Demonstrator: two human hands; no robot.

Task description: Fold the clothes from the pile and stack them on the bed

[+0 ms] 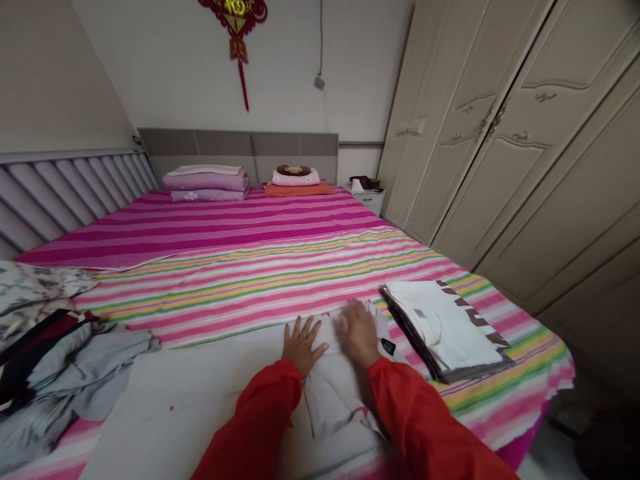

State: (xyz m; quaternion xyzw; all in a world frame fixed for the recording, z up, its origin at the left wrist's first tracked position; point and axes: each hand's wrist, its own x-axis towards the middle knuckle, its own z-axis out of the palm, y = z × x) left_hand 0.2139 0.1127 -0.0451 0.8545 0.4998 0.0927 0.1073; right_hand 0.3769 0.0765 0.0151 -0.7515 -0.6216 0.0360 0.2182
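Note:
A pale grey-white garment [333,393] with small pink marks lies partly folded on the bed in front of me, a black label [388,346] showing at its right side. Beneath and to the left of it spreads a large flat white sheet or board [200,393]; which of the two I cannot tell. My left hand [301,347] rests flat with spread fingers at the garment's left edge. On the garment's upper part lies my right hand [359,333], palm down and blurred by motion, with nothing seen in its grasp. Both arms wear red sleeves.
A stack of folded clothes [445,327], white on top, sits to the right. Loose rumpled clothes [75,373] lie at the left. Folded bedding [207,183] and a pillow pile [297,180] stand by the headboard [200,147]. A wardrobe [505,153] lines the right side.

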